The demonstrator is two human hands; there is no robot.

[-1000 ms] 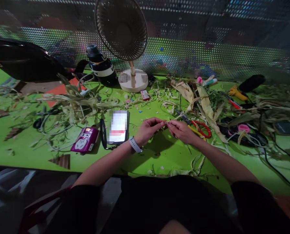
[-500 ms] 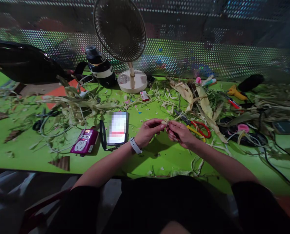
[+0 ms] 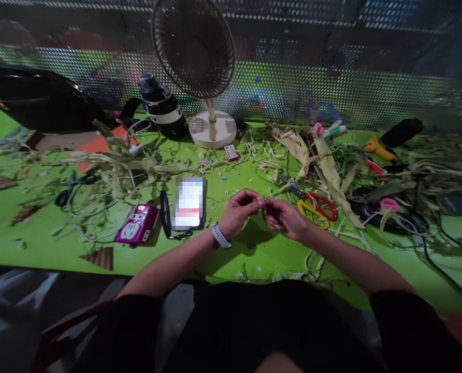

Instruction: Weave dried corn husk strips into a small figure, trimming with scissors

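Both hands meet over the green bench [image 3: 254,259] near its front edge: left hand [image 3: 241,211] and right hand [image 3: 283,217] pinch a small pale strip [image 3: 260,198] between fingertips. Scissors [image 3: 314,206] lie just right; a phone [image 3: 188,202] lies left.

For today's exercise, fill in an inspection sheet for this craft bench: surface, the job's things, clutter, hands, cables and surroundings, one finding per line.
Surface: green table, strewn with scraps.
Job's things: a small pale husk piece, pinched between both hands above the table.
Clutter: dried husk strips, scissors, phone, purple power strip, bottle, glue gun.
Hands: left hand and right hand meet fingertip to fingertip on the piece.
Cables: white cable at left, black cable at right.
Surroundings: desk fan, perforated metal screen behind.
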